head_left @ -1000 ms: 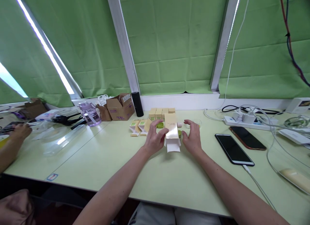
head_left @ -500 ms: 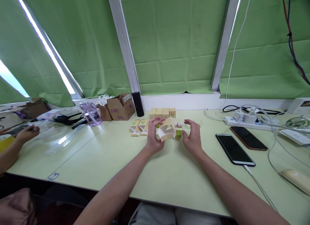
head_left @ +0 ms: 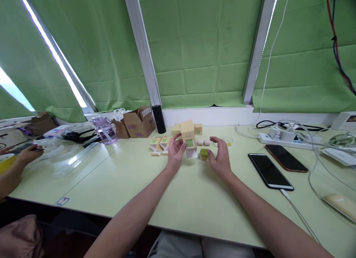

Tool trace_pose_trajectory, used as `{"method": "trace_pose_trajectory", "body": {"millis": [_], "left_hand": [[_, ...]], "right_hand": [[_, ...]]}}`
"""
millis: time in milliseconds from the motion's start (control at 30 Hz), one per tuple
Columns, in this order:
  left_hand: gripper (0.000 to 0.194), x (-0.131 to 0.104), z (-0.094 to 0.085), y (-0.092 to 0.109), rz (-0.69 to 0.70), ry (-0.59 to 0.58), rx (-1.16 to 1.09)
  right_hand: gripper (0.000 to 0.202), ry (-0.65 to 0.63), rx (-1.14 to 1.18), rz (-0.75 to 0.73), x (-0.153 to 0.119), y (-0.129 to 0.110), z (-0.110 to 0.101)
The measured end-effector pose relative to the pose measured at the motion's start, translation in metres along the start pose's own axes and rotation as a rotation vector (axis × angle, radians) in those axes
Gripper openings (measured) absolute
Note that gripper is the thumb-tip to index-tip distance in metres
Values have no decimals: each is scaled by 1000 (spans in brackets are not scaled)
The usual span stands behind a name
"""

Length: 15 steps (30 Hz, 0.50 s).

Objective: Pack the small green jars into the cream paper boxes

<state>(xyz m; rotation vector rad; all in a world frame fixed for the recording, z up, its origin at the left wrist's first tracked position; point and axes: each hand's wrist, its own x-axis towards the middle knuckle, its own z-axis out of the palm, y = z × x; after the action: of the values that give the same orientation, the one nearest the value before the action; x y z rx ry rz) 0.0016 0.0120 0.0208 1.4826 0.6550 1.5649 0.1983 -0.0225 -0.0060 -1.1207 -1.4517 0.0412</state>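
In my left hand (head_left: 175, 154) is a small cardboard box (head_left: 189, 136), kraft-coloured with a green label, held by its left side and roughly upright. My right hand (head_left: 221, 156) is open, fingers apart, with the thumb close beside a small clear jar (head_left: 204, 154) with a green top on the table; whether the thumb touches it I cannot tell. Two small pale pink cylinders (head_left: 203, 142) lie behind the jar. Left of the held box are two opened cardboard boxes (head_left: 160, 145). A row of closed small boxes (head_left: 198, 129) stands behind, partly hidden by the held one.
Two phones (head_left: 270, 171) lie to the right, near a white power strip (head_left: 289, 139) with tangled cables. At the back left stand a brown carton (head_left: 139, 122), a black cylinder (head_left: 158, 119) and a purple bottle (head_left: 104, 130). Another person's hand (head_left: 29, 154) is at far left.
My left hand has turned the box from its open end facing me to roughly upright, with the green label showing. My right hand has barely moved beside the jar.
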Motion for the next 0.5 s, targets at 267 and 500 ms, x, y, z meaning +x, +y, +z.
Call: {"method": "trace_pose_trajectory", "body": {"millis": [267, 500], "left_hand": [[68, -6, 8, 5, -87, 5, -63], [64, -8, 12, 9, -116, -10, -66]], "right_hand": [[47, -75, 183, -173, -1, -12, 0], [52, -224, 313, -114, -7, -16, 2]]}}
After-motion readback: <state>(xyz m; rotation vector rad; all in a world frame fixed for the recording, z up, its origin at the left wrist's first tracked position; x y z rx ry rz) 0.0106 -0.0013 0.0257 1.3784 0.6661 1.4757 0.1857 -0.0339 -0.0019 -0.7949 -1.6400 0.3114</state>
